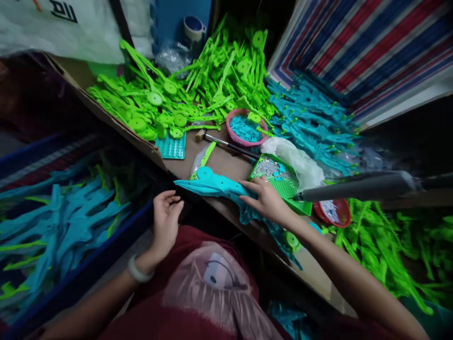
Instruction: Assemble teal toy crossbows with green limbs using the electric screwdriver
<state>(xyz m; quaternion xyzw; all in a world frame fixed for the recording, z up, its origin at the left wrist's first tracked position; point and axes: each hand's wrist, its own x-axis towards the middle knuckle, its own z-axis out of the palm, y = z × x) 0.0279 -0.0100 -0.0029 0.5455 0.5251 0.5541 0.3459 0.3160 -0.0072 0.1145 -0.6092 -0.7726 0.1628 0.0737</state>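
A long turquoise plastic piece [212, 183], pointed at its left end and with a round disc on top, lies across the front edge of the worktop. My right hand [267, 200] grips its right part, thumb on the near side and fingers over the top. Just off the pointed tip, my left hand [165, 224] is held with loosely bent fingers and a gap to the thumb, holding nothing. Behind the piece is a bright green strip [208, 155]. More turquoise plastic [274, 231] hangs below my right hand, partly hidden by it.
Green plastic parts [219, 71] are heaped at the back, turquoise ones [311, 118] at the back right. A pink basket [235, 137], a screwdriver-like tool [230, 143] and a green tray [306, 208] of small metal bits stand nearby. A blue-edged crate [46, 302] of parts sits left.
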